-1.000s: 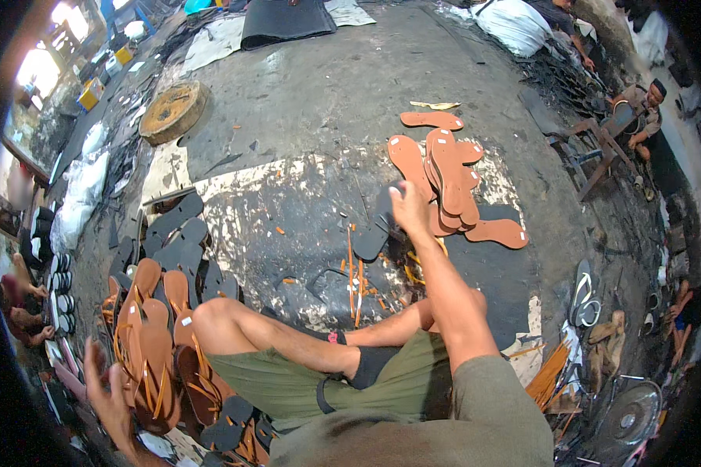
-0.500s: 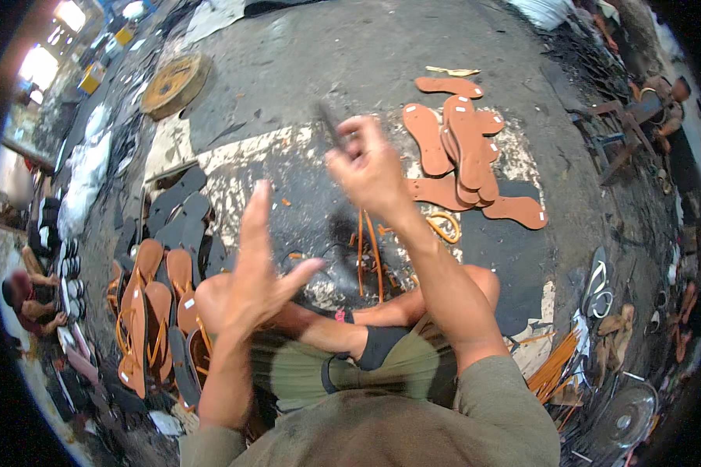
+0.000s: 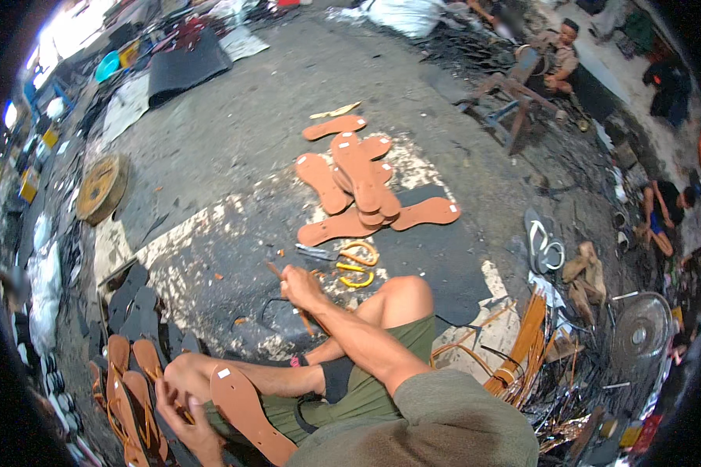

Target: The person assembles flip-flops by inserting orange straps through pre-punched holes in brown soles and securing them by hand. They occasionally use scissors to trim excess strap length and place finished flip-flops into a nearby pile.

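Currently seated on ground. Right hand [image 3: 302,286] closed around thin brown stick [image 3: 288,292], low over dark mat [image 3: 436,261], just beside scissors [image 3: 343,255] with yellow handles. Left hand [image 3: 181,405] gripping brown sole [image 3: 249,416] at its edge, sole resting across left thigh. Heap of brown soles [image 3: 358,183] ahead, well apart from both hands

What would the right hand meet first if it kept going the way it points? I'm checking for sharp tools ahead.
Probably the scissors with yellow handles on the floor just beyond the right hand, before the pile of brown soles. Depth is hard to judge in this view.
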Demonstrator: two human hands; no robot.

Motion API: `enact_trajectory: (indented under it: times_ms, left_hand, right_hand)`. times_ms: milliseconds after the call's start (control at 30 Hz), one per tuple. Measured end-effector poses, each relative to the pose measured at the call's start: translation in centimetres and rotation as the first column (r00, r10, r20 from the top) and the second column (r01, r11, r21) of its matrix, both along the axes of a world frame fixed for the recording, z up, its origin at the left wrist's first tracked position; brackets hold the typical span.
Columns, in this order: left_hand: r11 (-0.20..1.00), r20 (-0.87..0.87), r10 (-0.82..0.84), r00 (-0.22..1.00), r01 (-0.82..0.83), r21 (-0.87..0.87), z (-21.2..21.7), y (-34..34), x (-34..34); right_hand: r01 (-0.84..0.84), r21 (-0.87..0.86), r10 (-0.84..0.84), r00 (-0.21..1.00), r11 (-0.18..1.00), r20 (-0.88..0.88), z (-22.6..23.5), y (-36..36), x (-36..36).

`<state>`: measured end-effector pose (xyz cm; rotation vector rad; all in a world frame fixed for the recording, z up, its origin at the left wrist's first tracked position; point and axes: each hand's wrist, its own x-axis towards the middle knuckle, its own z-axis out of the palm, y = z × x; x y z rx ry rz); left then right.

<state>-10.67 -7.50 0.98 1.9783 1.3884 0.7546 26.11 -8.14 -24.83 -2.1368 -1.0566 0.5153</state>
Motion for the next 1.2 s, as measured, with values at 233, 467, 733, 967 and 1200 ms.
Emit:
enact_trajectory:
  times_ms: [233, 467, 733, 967, 1200]
  left_hand:
    - [0.973, 0.377, -0.136, 0.916, 0.196, -0.125, 0.3, 3.9, 11.8]
    - [0.866, 0.69, 0.056, 0.721, 0.309, -0.393, -0.3, 3.5, 11.6]
    - [0.941, 0.496, -0.048, 0.867, 0.205, -0.268, 2.1, 2.6, 8.6]
    - [0.839, 0.723, -0.188, 0.665, 0.491, -0.234, 3.3, 1.3, 11.8]
    - [0.802, 0.777, -0.136, 0.614, 0.529, -0.278, 3.6, 1.3, 11.4]
  right_hand:
    - [-0.271, 0.55, 0.426, 0.887, 0.79, -0.175, 18.3, -1.7, -9.0]
    - [-0.156, 0.585, 0.418, 0.84, 0.796, -0.345, 22.3, -7.6, -9.1]
    - [-0.032, 0.653, 0.316, 0.892, 0.756, -0.323, 25.8, -6.8, -7.4]
    - [-0.026, 0.63, 0.261, 0.923, 0.776, -0.284, 27.8, -8.7, -8.3]
    - [-0.15, 0.616, 0.324, 0.928, 0.773, -0.181, 28.3, -8.8, -9.4]
